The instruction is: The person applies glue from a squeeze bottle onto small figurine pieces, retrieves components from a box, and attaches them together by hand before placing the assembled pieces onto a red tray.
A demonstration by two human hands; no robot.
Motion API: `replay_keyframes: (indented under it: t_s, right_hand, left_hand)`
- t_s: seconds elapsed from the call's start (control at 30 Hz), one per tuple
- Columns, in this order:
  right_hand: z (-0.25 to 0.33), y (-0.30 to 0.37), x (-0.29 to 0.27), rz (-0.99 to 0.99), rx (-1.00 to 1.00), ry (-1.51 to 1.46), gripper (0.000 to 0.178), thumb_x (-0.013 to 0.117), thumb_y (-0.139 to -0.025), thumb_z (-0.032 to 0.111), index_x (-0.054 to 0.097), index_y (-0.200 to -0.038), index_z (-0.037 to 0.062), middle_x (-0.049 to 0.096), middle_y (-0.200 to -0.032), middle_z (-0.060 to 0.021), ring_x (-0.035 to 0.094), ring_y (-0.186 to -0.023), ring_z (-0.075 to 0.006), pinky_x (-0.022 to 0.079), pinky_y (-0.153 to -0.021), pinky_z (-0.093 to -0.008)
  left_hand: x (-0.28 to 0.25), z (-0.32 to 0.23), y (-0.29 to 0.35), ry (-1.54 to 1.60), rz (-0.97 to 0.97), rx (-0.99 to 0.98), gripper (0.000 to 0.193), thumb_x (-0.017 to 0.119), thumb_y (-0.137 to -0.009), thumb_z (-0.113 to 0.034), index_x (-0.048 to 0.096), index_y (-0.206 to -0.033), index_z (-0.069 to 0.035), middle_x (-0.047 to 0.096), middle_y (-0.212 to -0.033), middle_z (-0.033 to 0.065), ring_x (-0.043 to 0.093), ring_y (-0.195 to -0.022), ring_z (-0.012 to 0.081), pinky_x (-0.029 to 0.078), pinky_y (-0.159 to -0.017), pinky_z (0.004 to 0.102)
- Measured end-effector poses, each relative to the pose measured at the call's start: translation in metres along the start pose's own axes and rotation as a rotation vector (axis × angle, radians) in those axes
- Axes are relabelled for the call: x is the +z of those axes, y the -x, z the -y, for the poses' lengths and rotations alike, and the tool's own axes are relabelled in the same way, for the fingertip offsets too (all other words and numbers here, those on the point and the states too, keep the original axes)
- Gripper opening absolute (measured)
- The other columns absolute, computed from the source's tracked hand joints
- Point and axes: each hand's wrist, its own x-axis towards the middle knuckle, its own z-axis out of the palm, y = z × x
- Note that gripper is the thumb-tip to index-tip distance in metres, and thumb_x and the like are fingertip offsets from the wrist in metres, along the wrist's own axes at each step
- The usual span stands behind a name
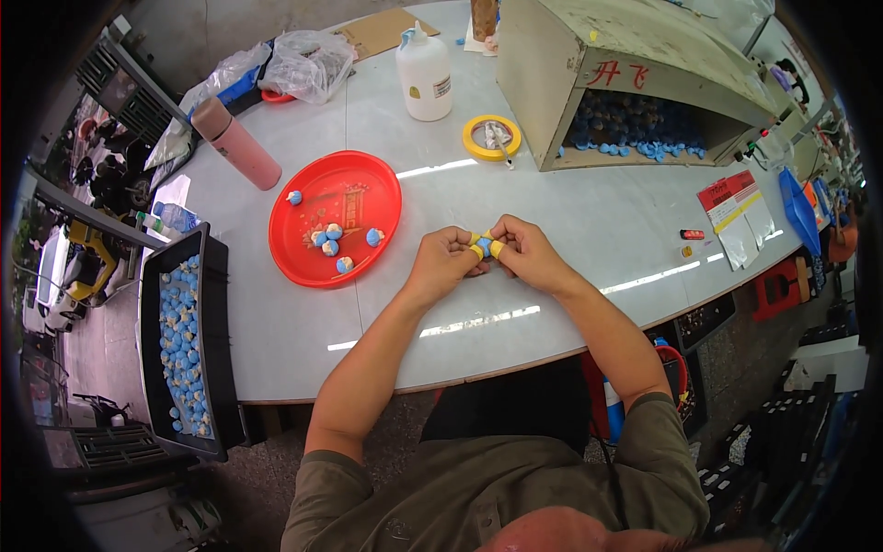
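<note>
My left hand [443, 263] and my right hand [526, 255] meet over the grey table. Both are closed, with thumbs and fingers pinching a small blue ball-shaped piece [485, 245] between them. Yellow wraps cover some of my fingertips, and fingers hide part of the piece. To the left lies a round red tray [303, 244] holding several small blue-and-cream balls [326, 239], spaced loosely. More of these balls [180, 345] fill a long black bin [217, 342] at the table's left edge.
A pink bottle [237, 145], a white squeeze bottle [425, 78] and a yellow tape roll [478, 152] stand beyond the tray. At the far right, an open-fronted box [543, 87] contains many blue pieces [635, 124]. Red-and-yellow printed sheets [739, 216] lie near the right edge.
</note>
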Motion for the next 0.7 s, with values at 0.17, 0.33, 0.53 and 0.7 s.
replay_keyframes:
  t_s: [0.17,0.33,0.53,0.7]
  right_hand:
    - [-0.001,0.0,0.004,-0.036,-0.035,0.023,0.01,0.051,-0.086,-0.001,0.052,-0.096,0.0021,0.055,-0.075,-0.0003,0.046,-0.055,-0.0039,0.036,-0.047,-0.0191]
    - [0.004,0.0,0.006,-0.061,0.017,-0.079,0.009,0.054,-0.091,0.005,0.055,-0.099,0.0014,0.055,-0.074,-0.0004,0.047,-0.055,-0.0041,0.037,-0.046,-0.0194]
    - [0.0,-0.002,0.001,-0.038,0.028,-0.058,0.013,0.057,-0.093,0.011,0.059,-0.102,0.0007,0.058,-0.074,-0.0011,0.049,-0.054,-0.0045,0.038,-0.046,-0.0189]
    - [0.003,-0.002,0.002,-0.046,0.098,-0.095,0.014,0.053,-0.089,0.005,0.056,-0.101,-0.001,0.058,-0.073,-0.0031,0.051,-0.052,-0.0065,0.039,-0.045,-0.0215]
  left_hand:
    - [0.003,-0.002,0.001,-0.017,-0.032,-0.006,0.017,0.056,-0.089,-0.002,0.057,-0.102,0.008,0.066,-0.092,0.0149,0.068,-0.078,0.0182,0.056,-0.069,0.0256]
    - [0.001,-0.014,0.003,-0.003,-0.033,-0.047,0.02,0.054,-0.091,-0.007,0.057,-0.104,0.008,0.067,-0.088,0.0141,0.068,-0.076,0.0177,0.056,-0.067,0.025]
    - [0.002,-0.016,0.005,0.027,-0.034,-0.085,0.026,0.051,-0.092,-0.012,0.056,-0.108,0.008,0.067,-0.088,0.0139,0.068,-0.074,0.0172,0.054,-0.063,0.0238]
    - [0.001,-0.015,0.005,0.012,-0.01,-0.073,0.024,0.052,-0.091,-0.008,0.055,-0.108,0.008,0.067,-0.089,0.0145,0.068,-0.074,0.0174,0.055,-0.065,0.0243]
